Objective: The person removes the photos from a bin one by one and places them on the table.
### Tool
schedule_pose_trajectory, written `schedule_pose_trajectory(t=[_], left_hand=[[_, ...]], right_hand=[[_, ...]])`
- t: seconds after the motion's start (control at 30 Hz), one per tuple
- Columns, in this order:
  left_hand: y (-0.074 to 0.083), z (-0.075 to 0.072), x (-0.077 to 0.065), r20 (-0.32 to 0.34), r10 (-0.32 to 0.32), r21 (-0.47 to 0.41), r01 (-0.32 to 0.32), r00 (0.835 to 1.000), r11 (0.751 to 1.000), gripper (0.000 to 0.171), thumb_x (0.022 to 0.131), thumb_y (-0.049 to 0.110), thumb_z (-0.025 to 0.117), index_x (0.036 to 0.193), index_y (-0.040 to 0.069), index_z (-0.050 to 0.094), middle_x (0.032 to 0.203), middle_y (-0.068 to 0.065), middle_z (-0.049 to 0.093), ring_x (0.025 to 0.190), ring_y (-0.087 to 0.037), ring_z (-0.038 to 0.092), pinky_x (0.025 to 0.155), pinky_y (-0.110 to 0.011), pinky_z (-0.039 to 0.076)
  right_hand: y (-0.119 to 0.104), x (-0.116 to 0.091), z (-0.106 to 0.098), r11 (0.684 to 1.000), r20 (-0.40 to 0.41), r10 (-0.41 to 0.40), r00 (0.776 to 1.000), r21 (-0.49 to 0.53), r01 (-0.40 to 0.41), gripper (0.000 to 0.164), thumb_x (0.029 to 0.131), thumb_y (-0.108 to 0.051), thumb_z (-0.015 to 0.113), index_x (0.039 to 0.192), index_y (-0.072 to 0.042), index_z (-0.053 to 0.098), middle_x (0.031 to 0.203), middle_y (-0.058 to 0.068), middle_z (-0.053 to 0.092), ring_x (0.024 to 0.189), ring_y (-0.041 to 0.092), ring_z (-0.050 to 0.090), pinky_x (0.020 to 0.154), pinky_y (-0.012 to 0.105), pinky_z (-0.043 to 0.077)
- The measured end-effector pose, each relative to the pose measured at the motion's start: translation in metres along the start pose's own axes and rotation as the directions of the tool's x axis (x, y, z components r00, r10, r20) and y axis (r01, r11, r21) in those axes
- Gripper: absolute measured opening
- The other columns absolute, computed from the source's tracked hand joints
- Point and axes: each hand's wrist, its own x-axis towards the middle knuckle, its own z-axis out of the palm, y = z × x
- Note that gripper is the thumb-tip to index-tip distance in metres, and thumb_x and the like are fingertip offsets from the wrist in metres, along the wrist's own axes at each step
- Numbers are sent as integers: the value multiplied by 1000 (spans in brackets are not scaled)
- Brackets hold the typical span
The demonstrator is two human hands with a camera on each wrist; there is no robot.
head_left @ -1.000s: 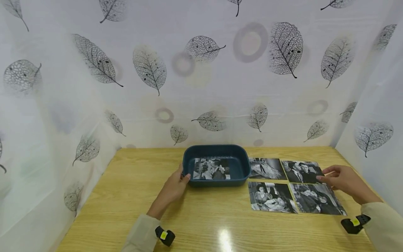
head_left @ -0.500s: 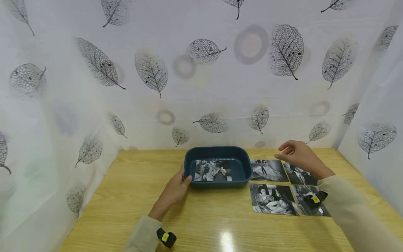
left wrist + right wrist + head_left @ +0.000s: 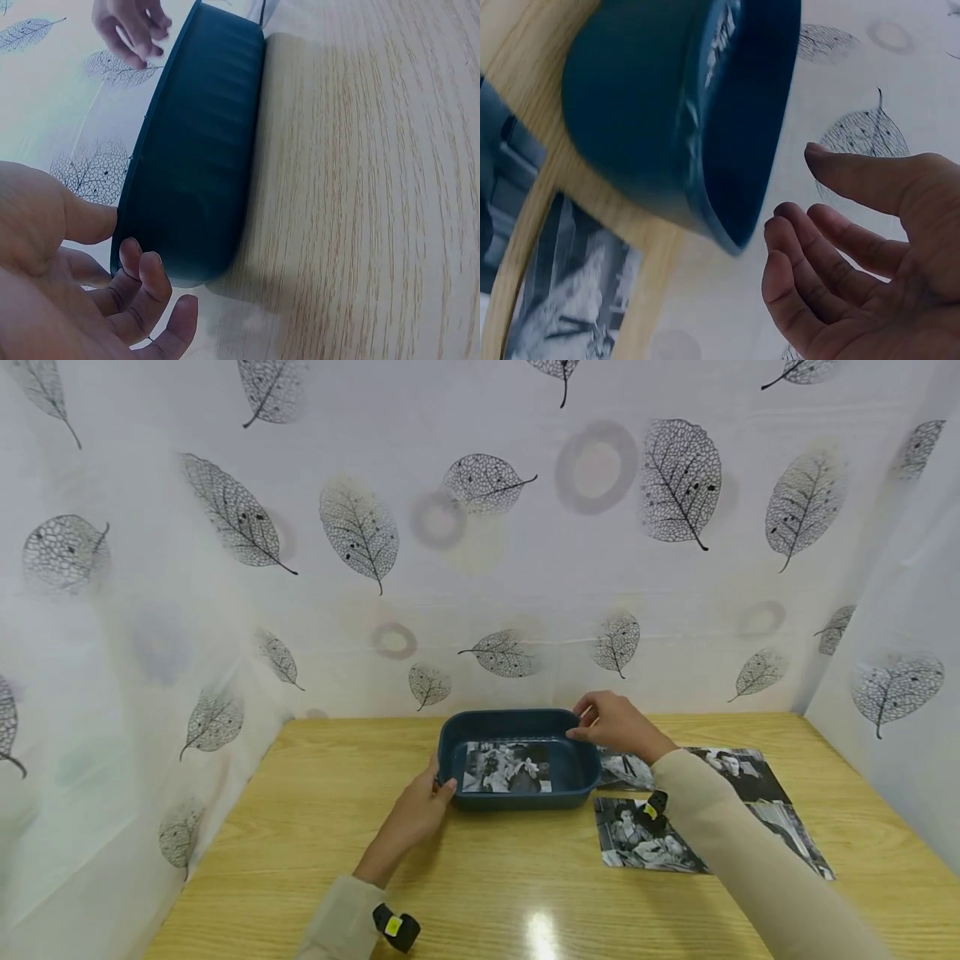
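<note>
A dark teal rectangular tray [image 3: 517, 801] stands on the table with a black-and-white photo [image 3: 495, 767] lying inside. My left hand [image 3: 415, 806] grips its left end; the left wrist view shows the thumb and fingers at the rim. Over the tray's far right corner hovers my right hand [image 3: 617, 724]. In the right wrist view that right hand [image 3: 862, 247] is apart from the rim, with fingers loosely bent and nothing between them. To the tray's right lie a photo [image 3: 625, 772] beside its wall and another photo [image 3: 637, 835] in front, both partly covered by the right arm.
Farther right, two more photos, an upper one [image 3: 742, 772] and a lower one [image 3: 795, 831], lie partly under the right sleeve [image 3: 750, 860]. A leaf-patterned curtain [image 3: 510, 568] hangs behind the wooden table [image 3: 337, 777] and along both sides.
My right hand has moved left from the right-hand photos, over them, to the tray's far right corner. The left hand stays on the tray, and the tray has not shifted on the table.
</note>
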Motion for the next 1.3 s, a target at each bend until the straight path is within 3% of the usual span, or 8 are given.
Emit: schedule_pose_trajectory(t=[0.17, 0.33, 0.53, 0.77, 1.1, 1.3], left_hand=[[1, 0, -1, -1, 2, -7, -2, 1000, 1000, 64, 108, 18, 50, 160, -2, 18, 148, -26, 47, 136, -42, 45, 107, -59, 37], [2, -1, -1, 2, 3, 5, -4, 1000, 1000, 64, 108, 19, 50, 160, -2, 18, 146, -26, 49, 134, -41, 47, 104, -58, 40], [3, -1, -2, 2, 6, 15, -6, 1000, 1000, 65, 108, 20, 50, 160, -1, 18, 142, -26, 52, 131, -40, 51, 102, -57, 42], [3, -2, -1, 14, -2, 9, 2, 1000, 1000, 66, 108, 23, 49, 160, -1, 17, 139, -24, 55, 127, -37, 53, 99, -56, 44], [4, -3, -2, 12, -17, 3, 17, 1000, 1000, 66, 109, 23, 49, 160, -3, 17, 141, -26, 52, 129, -37, 51, 100, -55, 43], [4, -3, -3, 17, -24, 1, 24, 1000, 1000, 67, 109, 25, 49, 160, -1, 16, 139, -24, 54, 127, -35, 52, 98, -53, 44]], right_hand=[[-8, 15, 23, 1000, 60, -4, 998, -20, 5, 44, 91, -16, 78, 121, 11, 61, 104, 20, 69, 94, 32, 67, 81, 46, 55], [-16, 24, 43, 994, 113, 29, 993, -104, -18, 53, 89, -20, 80, 126, 12, 59, 116, 25, 64, 104, 35, 64, 88, 48, 53], [-17, 35, 63, 979, 146, 110, 983, -189, -82, 69, 85, -28, 85, 133, 11, 55, 130, 26, 58, 118, 40, 58, 97, 51, 48], [-15, 37, 76, 958, 126, 175, 976, -250, -140, 77, 77, -41, 89, 128, 8, 57, 123, 26, 55, 113, 41, 55, 94, 54, 47], [-12, 41, 85, 956, 100, 217, 971, -223, -190, 73, 71, -39, 94, 118, 4, 58, 125, 28, 46, 107, 42, 54, 92, 55, 47], [-9, 42, 86, 963, 47, 235, 971, -143, -227, 69, 72, -31, 94, 116, 5, 54, 123, 29, 48, 108, 41, 54, 90, 54, 47]])
